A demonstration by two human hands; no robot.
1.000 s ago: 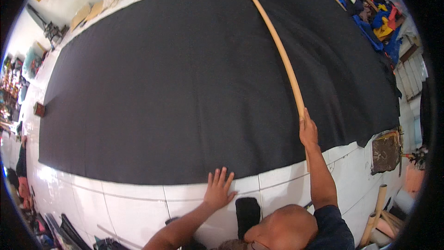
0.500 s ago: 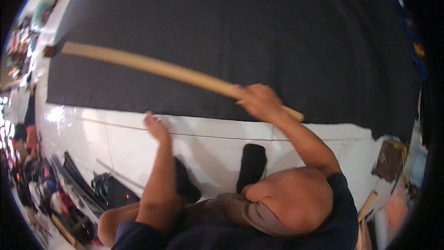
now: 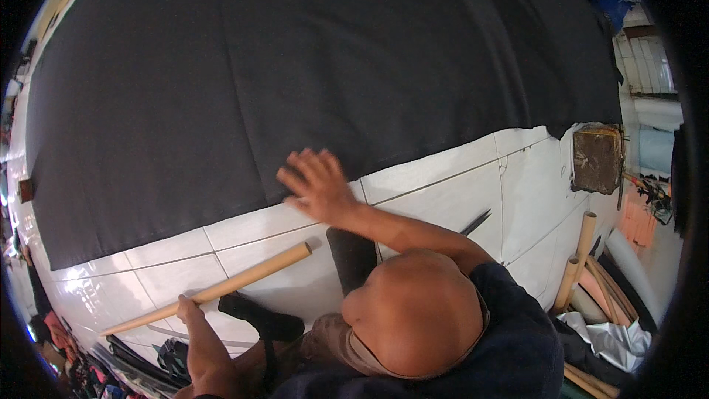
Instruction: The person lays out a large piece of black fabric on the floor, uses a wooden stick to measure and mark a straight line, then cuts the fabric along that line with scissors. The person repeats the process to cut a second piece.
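A long tan cardboard tube (image 3: 251, 275) lies low over the white floor tiles at my left, slanting from far right to near left. My left hand (image 3: 187, 309) is closed around it, near its middle. My right hand (image 3: 319, 185) spreads its fingers, slightly blurred, over the near edge of a large black cloth (image 3: 310, 66). Whether the palm presses on the cloth I cannot tell. The cloth is spread across the floor, with soft folds toward its right side.
A worn brown block (image 3: 597, 159) sits by the cloth's right corner, and a small brown block (image 3: 26, 191) at its left edge. More cardboard tubes (image 3: 585, 240) and a silver sheet (image 3: 609, 340) are at my right. A dark pointed tool (image 3: 476, 222) lies on the tiles.
The tube has passed from my right hand, above the cloth, to my left hand beside me. My right hand has let go and opened over the cloth's edge. The view has shifted rightward.
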